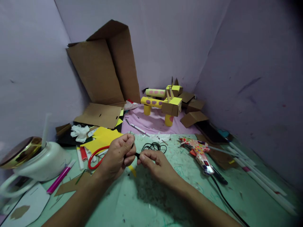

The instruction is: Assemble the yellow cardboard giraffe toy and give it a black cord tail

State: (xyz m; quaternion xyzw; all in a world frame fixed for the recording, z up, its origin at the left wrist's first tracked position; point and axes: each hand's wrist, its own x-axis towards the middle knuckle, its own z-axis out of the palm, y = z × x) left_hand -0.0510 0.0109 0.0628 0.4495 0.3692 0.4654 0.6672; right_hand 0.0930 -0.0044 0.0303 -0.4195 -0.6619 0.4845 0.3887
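Note:
My left hand is closed on a short black bundle of cord, its fingers curled tight. From the other side my right hand pinches the same black bundle between thumb and fingers. Most of the bundle is hidden in my grip. Just behind my hands, a loose coil of thin black cord lies on the green tabletop. A red loop handle, partly covered by my left hand, sits on the left beside yellow paper.
Two yellow spotted animal models of paper and cardboard stand on pink cloth. A hot glue gun with a trailing cable lies right, near glue sticks. At left are a white teapot-like pot, a magenta marker and cardboard.

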